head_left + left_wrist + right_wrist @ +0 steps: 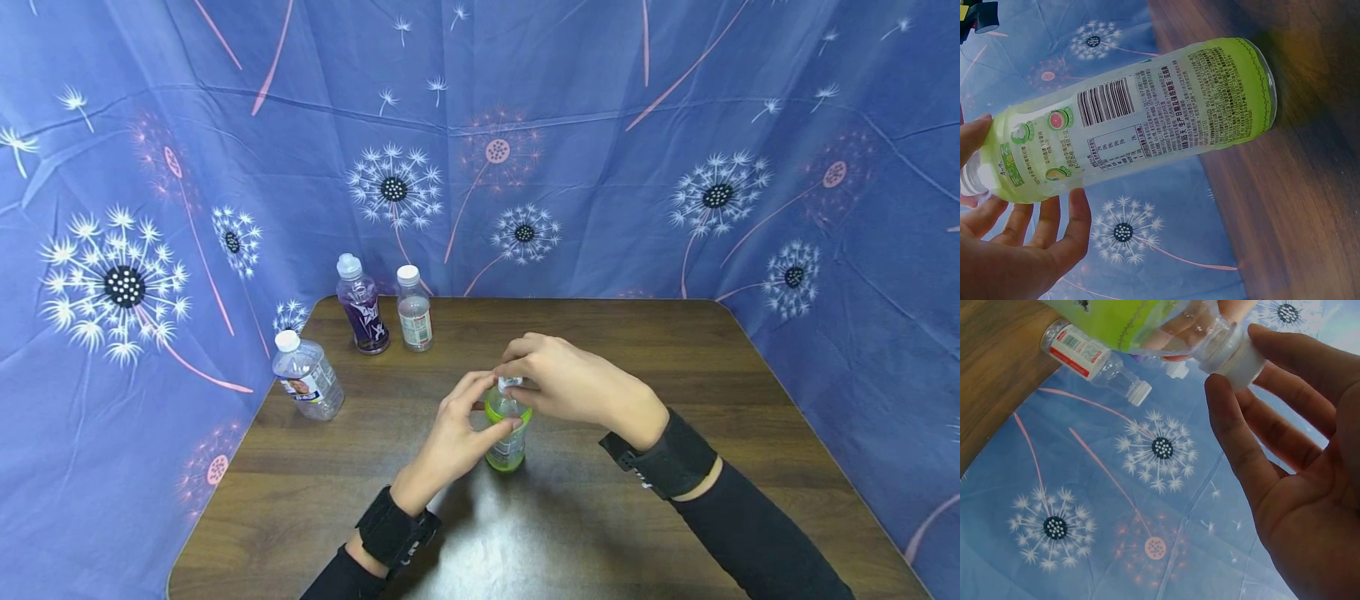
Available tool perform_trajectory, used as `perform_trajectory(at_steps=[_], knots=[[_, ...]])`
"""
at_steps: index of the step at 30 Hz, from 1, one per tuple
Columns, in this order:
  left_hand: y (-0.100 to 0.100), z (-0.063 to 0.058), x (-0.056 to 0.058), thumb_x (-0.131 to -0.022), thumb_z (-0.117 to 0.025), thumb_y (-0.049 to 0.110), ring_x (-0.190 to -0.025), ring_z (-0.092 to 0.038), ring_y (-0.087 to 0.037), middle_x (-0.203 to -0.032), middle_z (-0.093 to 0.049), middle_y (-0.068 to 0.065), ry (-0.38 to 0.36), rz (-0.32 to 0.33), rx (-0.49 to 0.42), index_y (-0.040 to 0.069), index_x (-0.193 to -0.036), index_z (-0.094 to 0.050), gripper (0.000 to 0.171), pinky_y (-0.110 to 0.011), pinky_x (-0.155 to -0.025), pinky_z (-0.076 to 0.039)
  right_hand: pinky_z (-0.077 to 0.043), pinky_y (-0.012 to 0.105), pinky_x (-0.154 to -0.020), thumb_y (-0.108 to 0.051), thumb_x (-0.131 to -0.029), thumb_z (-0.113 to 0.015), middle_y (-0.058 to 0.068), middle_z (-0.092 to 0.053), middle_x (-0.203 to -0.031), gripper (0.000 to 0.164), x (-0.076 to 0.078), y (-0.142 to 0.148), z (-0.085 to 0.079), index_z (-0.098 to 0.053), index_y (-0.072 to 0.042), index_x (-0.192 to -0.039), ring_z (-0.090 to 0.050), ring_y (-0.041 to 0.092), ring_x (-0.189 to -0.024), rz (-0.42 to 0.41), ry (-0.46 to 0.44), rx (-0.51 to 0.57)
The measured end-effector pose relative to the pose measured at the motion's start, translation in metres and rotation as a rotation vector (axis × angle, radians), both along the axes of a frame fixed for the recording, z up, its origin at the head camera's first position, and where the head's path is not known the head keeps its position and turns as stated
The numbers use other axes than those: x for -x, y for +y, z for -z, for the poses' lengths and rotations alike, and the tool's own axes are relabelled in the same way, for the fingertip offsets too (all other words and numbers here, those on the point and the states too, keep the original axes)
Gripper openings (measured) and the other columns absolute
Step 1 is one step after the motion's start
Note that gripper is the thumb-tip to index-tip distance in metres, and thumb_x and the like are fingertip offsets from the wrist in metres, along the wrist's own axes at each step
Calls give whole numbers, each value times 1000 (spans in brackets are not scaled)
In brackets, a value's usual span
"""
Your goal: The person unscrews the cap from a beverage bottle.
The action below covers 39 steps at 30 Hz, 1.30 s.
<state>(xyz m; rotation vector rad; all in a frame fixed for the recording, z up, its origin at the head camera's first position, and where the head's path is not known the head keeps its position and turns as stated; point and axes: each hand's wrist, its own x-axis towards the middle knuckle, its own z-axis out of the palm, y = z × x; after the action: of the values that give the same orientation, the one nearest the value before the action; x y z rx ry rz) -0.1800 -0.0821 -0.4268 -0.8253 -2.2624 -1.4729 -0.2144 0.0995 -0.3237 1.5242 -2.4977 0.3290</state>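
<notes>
A clear plastic bottle (506, 454) with a green and white label stands upright on the table. Around its upper part, my left hand (461, 425) holds it between thumb and fingers. The label's barcode and small print (1107, 102) face the left wrist camera. On top sits a white cap (1246, 364), which the thumb and fingertips of my right hand (573, 379) pinch from the sides. In the right wrist view the cap is on the bottle's neck (1213, 347). Part of the cap is hidden behind fingers in the head view.
Three other capped bottles stand on the left of the wooden table (637, 517): a purple-labelled bottle (363, 312), a small bottle with a white and red label (416, 321), and a clear bottle (311, 383). A blue dandelion-print cloth (600, 167) hangs behind and at both sides.
</notes>
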Motion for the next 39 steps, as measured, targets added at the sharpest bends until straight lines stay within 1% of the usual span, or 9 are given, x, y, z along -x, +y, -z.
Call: perform_trajectory(at_steps=[6,13,16,19,22,25,29,32,39], knots=[[-3,18,11,-76,-73,30,-109,-48,-3,-121,-46,14,-19,-19,35,29,-127,-47,57,-24,-78,-48,-40,16,-53,-27,-84,-63,-11,-47,-73,9,-1,-7,2,-67,-19,-83,-44,1,-60,100,33,-12],[-3,22,15,-76,-72,33,-107,-49,-4,-121,-46,14,-12,-7,33,33,-124,-49,53,-25,-77,-49,-33,19,-43,-40,-82,-61,-10,-38,-61,30,2,-10,8,-50,-22,-62,-38,3,-48,202,118,-26],[-4,23,16,-76,-72,32,-106,-50,-5,-121,-46,13,-9,1,25,32,-123,-50,53,-27,-77,-49,-34,21,-43,-46,-82,-59,-8,-42,-65,31,4,-10,9,-53,-21,-66,-40,6,-53,215,142,-25],[-4,22,17,-76,-73,30,-107,-49,-6,-121,-46,11,-6,5,27,28,-123,-51,53,-29,-77,-49,-45,24,-57,-47,-83,-58,-7,-53,-87,31,5,-8,5,-63,-19,-92,-49,7,-78,179,125,-29],[-4,22,18,-75,-74,25,-110,-48,-10,-121,-46,8,4,12,31,22,-124,-51,55,-33,-77,-50,-45,28,-81,-37,-82,-61,-8,-52,-113,40,4,-5,-1,-58,-18,-117,-43,8,-107,83,55,-25],[-4,21,19,-74,-76,19,-110,-47,-11,-121,-46,7,5,14,32,21,-126,-50,58,-34,-77,-50,-42,29,-89,-20,-80,-63,-8,-49,-119,38,3,-2,-6,-58,-20,-118,-39,7,-114,-17,-28,-25],[-5,21,18,-75,-75,23,-108,-48,-7,-120,-46,13,3,10,46,31,-125,-48,58,-29,-78,-49,-45,26,-80,-5,-77,-60,-11,-51,-117,40,1,0,-11,-62,-25,-112,-40,4,-111,-63,-77,-45],[-6,21,18,-76,-73,29,-108,-48,-4,-119,-45,16,-1,15,51,37,-123,-46,55,-26,-79,-48,-44,24,-78,1,-76,-55,-12,-53,-114,42,2,-1,-10,-63,-25,-109,-42,2,-109,-75,-94,-58],[-6,22,17,-77,-72,30,-107,-49,-3,-120,-45,16,-23,16,48,36,-125,-46,54,-27,-79,-48,-43,22,-82,3,-75,-53,-10,-57,-106,39,4,-2,-8,-68,-19,-103,-47,2,-101,-88,-73,-65]])
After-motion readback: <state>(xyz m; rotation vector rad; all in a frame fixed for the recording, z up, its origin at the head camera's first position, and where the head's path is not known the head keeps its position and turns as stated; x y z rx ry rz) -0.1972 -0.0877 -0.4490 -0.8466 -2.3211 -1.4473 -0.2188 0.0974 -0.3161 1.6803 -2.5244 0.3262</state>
